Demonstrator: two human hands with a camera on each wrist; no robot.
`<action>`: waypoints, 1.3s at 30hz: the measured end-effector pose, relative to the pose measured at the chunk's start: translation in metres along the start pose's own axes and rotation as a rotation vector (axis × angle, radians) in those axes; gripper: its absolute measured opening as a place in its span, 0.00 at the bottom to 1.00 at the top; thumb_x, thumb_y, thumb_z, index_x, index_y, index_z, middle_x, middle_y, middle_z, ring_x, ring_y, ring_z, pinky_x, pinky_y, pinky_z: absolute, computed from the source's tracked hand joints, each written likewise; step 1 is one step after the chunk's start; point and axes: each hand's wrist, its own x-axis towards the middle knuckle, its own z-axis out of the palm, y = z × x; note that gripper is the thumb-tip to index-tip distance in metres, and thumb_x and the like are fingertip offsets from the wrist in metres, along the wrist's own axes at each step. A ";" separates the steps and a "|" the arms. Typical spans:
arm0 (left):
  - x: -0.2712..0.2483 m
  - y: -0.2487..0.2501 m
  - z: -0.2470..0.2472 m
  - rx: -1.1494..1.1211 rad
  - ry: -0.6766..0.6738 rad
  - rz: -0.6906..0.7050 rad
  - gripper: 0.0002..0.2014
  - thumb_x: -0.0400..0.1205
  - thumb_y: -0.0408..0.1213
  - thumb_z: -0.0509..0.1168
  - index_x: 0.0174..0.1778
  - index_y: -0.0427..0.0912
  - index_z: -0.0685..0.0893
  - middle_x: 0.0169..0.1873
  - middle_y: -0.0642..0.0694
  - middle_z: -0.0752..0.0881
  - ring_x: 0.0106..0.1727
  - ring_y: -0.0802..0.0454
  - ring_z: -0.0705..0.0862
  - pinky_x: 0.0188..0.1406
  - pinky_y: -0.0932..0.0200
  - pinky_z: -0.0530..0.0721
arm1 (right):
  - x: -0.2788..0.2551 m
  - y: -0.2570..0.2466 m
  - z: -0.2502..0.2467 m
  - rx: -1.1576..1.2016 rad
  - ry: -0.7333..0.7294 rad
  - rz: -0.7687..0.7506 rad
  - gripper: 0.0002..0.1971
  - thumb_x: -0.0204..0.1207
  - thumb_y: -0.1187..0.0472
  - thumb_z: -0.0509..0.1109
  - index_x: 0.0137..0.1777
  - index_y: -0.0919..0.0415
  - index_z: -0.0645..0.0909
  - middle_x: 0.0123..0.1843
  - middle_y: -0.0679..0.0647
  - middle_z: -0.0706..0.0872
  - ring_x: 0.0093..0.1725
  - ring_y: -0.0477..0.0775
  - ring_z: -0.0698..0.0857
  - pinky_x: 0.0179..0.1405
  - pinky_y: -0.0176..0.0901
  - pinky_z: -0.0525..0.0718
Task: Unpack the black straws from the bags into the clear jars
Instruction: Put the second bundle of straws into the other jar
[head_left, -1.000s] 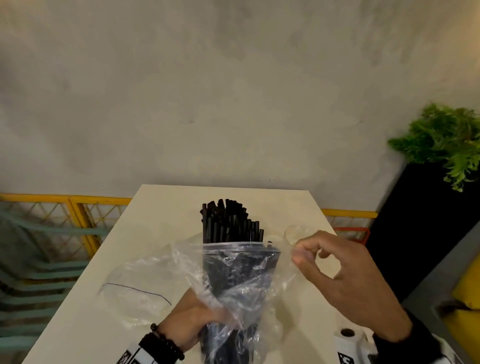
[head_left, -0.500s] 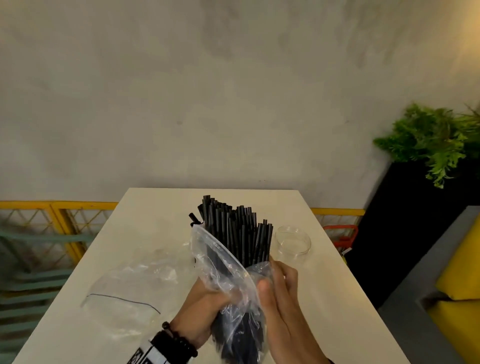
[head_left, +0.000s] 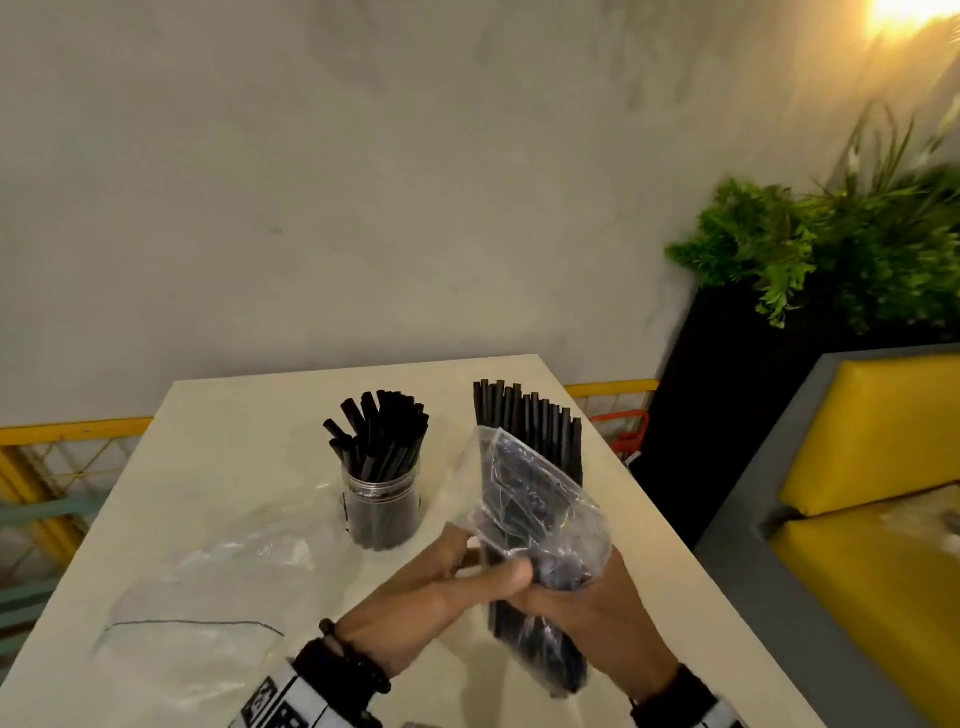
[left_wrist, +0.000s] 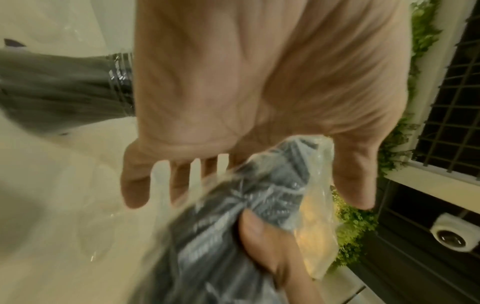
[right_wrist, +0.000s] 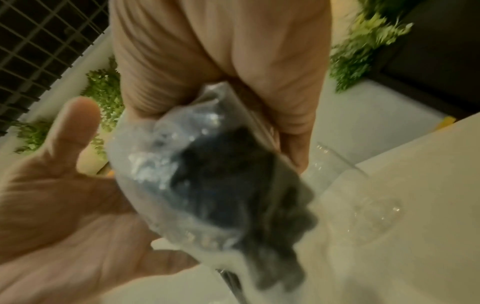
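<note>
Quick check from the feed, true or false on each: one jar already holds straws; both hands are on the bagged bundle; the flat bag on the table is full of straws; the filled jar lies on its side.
1. One jar already holds black straws. True.
2. Both the left hand and right hand hold the bagged bundle. True.
3. The flat bag on the table is full of straws. False: it looks empty.
4. The filled jar lies on its side. False: it stands upright.

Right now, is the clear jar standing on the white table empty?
No, in the head view the clear jar on the white table is packed with upright black straws that fan out above its rim.
</note>
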 end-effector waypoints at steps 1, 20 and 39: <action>0.001 0.001 -0.005 0.128 0.065 0.010 0.35 0.59 0.71 0.76 0.53 0.51 0.84 0.48 0.60 0.92 0.58 0.63 0.87 0.67 0.54 0.81 | 0.000 0.003 -0.001 0.017 0.023 -0.015 0.31 0.64 0.70 0.85 0.67 0.57 0.81 0.58 0.47 0.93 0.58 0.46 0.91 0.56 0.40 0.88; 0.013 -0.064 0.014 0.785 0.300 0.866 0.11 0.86 0.35 0.63 0.61 0.49 0.86 0.64 0.52 0.84 0.66 0.63 0.82 0.62 0.64 0.84 | -0.026 -0.002 0.010 0.414 0.052 0.175 0.18 0.58 0.65 0.80 0.50 0.55 0.93 0.48 0.56 0.95 0.52 0.56 0.93 0.46 0.40 0.90; 0.102 -0.047 0.064 0.257 0.394 0.345 0.09 0.82 0.30 0.70 0.55 0.45 0.85 0.44 0.45 0.94 0.52 0.42 0.91 0.62 0.43 0.85 | 0.011 0.065 -0.128 0.236 0.090 0.485 0.68 0.38 0.43 0.93 0.82 0.52 0.64 0.75 0.55 0.81 0.74 0.61 0.79 0.77 0.65 0.74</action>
